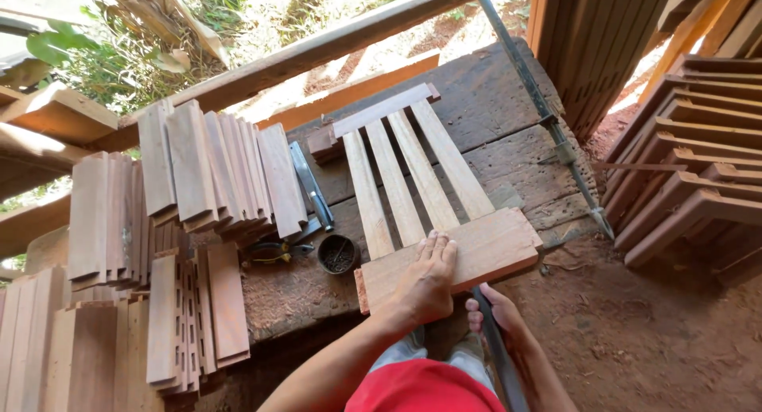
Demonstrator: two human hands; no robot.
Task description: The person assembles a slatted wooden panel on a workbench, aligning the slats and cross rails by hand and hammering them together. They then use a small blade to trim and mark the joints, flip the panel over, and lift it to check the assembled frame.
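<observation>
my left hand (pixel 429 281) lies flat, fingers released, on the slatted wooden frame (pixel 432 194) while my right hand (pixel 496 317) is clenched round a dark bar (pixel 496 352)

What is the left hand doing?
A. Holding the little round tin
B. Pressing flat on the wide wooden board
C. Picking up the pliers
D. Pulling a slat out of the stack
B: the left hand lies palm down, fingers spread, on the wide board at the near end of the slatted wooden frame.
</observation>
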